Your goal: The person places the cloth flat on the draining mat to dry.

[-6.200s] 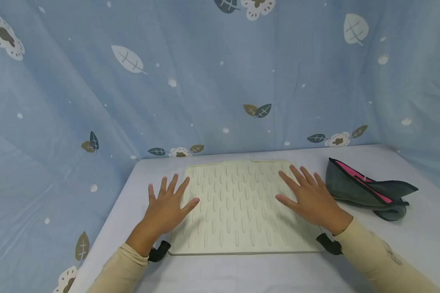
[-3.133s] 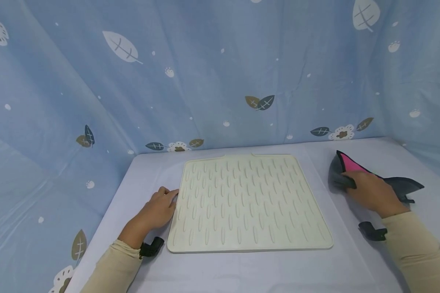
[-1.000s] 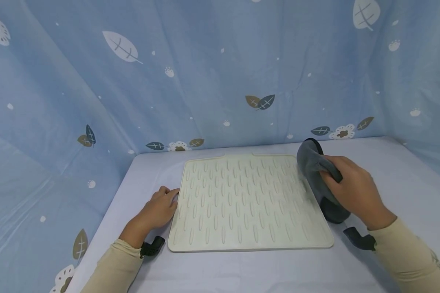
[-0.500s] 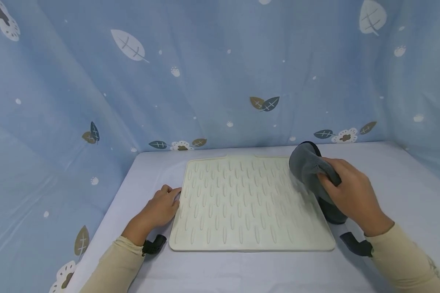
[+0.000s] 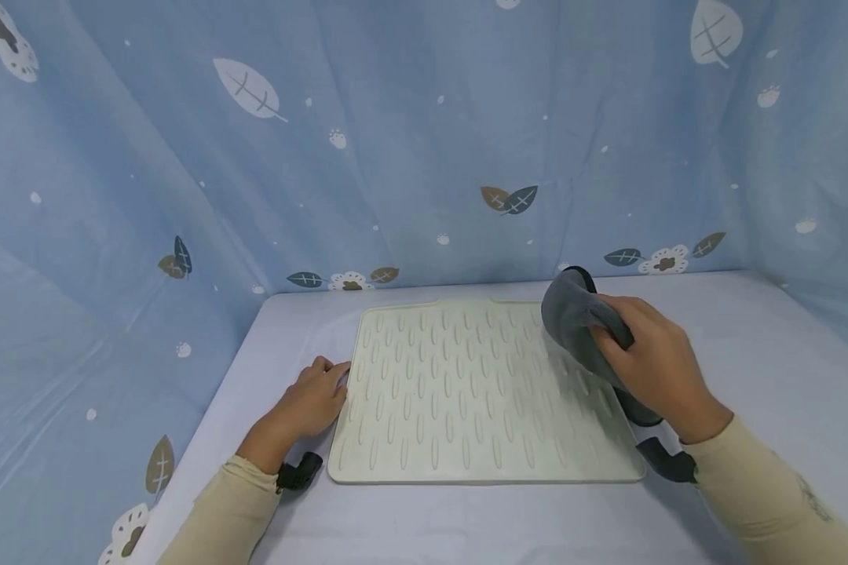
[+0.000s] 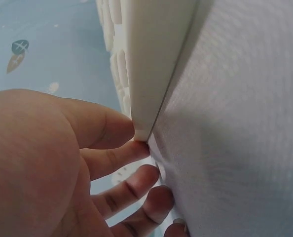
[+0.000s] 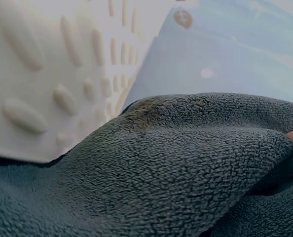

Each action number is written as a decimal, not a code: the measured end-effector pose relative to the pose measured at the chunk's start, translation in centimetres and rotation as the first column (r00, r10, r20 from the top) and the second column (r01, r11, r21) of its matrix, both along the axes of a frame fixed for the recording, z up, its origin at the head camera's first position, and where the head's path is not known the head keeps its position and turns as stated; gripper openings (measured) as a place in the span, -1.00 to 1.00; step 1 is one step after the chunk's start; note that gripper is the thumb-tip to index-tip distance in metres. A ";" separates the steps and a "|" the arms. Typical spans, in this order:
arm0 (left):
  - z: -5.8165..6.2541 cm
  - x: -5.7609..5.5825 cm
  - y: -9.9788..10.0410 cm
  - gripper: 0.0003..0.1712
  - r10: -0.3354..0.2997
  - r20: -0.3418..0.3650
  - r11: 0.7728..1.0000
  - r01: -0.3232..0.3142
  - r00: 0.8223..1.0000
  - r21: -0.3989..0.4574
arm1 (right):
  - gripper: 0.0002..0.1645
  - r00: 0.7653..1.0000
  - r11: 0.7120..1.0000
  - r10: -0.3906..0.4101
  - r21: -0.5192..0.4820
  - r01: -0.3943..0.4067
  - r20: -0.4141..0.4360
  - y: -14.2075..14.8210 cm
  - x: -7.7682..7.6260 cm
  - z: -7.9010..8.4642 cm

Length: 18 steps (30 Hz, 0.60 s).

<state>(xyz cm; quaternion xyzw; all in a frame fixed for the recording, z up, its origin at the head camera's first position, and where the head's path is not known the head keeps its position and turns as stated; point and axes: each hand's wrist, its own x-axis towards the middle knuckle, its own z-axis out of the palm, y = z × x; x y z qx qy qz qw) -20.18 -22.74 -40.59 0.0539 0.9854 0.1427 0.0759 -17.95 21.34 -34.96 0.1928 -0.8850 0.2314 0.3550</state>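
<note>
A cream drying mat (image 5: 459,392) with rows of raised oval ridges lies flat on the table. At its left edge, my left hand (image 5: 311,400) pinches the rim between thumb and index finger, while the other fingers curl near the tablecloth in the left wrist view. My right hand (image 5: 653,361) grips a folded grey cleaning cloth (image 5: 572,318) with black trim over the mat's right side. The right wrist view shows the cloth's terry surface (image 7: 176,168) up close beside the ridges, with a brownish patch on it. Whether the cloth touches the mat is hard to tell.
A white cloth covers the table (image 5: 466,522). Behind and to the left hangs a blue curtain (image 5: 396,157) printed with leaves and flowers. Black wrist mounts (image 5: 300,472) sit under both wrists.
My right hand took the cloth from the right of the table and brought it left over the mat's right edge. My left hand went from spread above the mat to its left edge.
</note>
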 end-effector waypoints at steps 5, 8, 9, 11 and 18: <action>-0.1 -0.1 -0.1 -0.42 -0.001 -0.002 1.000 0.001 1.000 0.002 | -0.49 1.000 1.000 0.015 -0.008 -0.015 0.001 -0.8 -0.2 -0.1; -0.3 -0.1 -0.2 -0.42 0.000 0.000 1.000 0.000 1.000 0.002 | -0.49 1.000 1.000 0.020 -0.011 -0.020 0.003 -1.3 -0.4 -0.1; -0.3 -0.2 -0.2 -0.42 0.000 -0.001 1.000 0.000 1.000 0.001 | -0.49 1.000 1.000 0.023 -0.014 -0.023 0.005 -1.4 -0.4 -0.1; -0.4 -0.2 -0.3 -0.42 0.000 -0.002 1.000 0.000 1.000 -0.001 | -0.49 1.000 1.000 0.023 -0.015 -0.023 0.011 -1.7 -0.4 -0.2; -0.4 -0.2 -0.3 -0.42 -0.004 -0.006 1.000 0.004 1.000 0.002 | -0.50 0.999 0.999 0.045 -0.023 -0.045 0.018 -3.0 -0.7 -0.4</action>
